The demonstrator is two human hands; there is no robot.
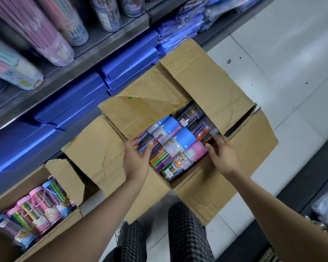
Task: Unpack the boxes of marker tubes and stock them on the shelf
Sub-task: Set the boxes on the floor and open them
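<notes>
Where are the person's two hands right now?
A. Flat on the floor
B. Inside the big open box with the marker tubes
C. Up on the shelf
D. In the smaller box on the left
B: the left hand and right hand both reach among the marker tubes in the big open box.

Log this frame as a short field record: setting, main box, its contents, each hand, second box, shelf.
setting: shop aisle, white tiled floor
main box: open cardboard box on the floor, flaps spread
contents: marker tubes lying on their sides, blue and pink ends
left hand: left hand grips the tubes at the box's left side
right hand: right hand reaches in at the right side, fingers tucked against the tubes; grip unclear
second box: smaller open box at lower left, holding more tubes
shelf: grey shelf with blue cases beneath
</notes>
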